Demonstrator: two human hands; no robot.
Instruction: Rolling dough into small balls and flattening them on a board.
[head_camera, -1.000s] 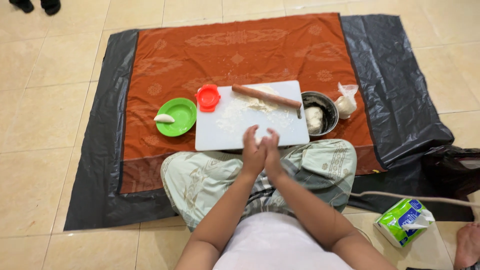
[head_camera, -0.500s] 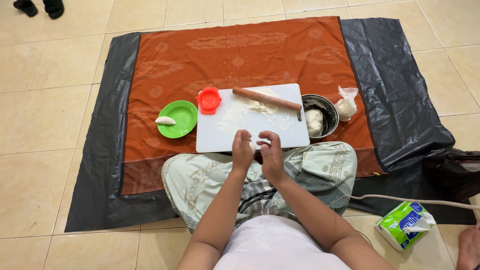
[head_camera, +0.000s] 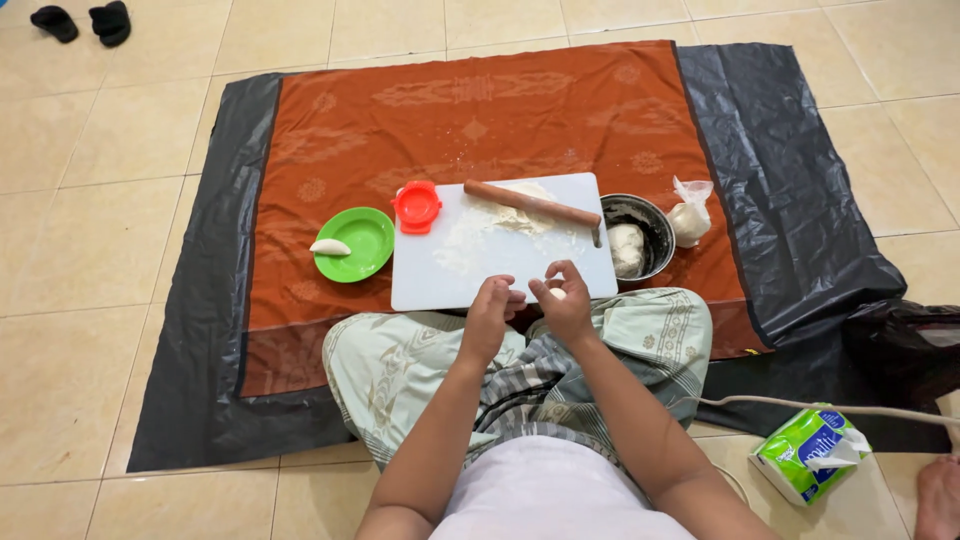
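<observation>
Right hand (head_camera: 565, 305) pinching dough piece (head_camera: 556, 294), white board (head_camera: 500, 265), rolling pin (head_camera: 532, 204)

Just beyond the hands (head_camera: 530, 310) lies a smooth, matt white plastic board (head_camera: 500, 270) dusted with flour, carrying a wooden rolling pin (head_camera: 530, 204). Right of it sits a dull metal bowl (head_camera: 655, 222); left, a glossy green plastic plate (head_camera: 365, 240). Underneath, patterned orange cloth (head_camera: 470, 110) covers shiny, crinkled black plastic sheeting (head_camera: 790, 180).

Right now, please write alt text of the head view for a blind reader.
A seated person's left hand and right hand pinch a small dough piece above a floured white board. A rolling pin lies across the board.
</observation>
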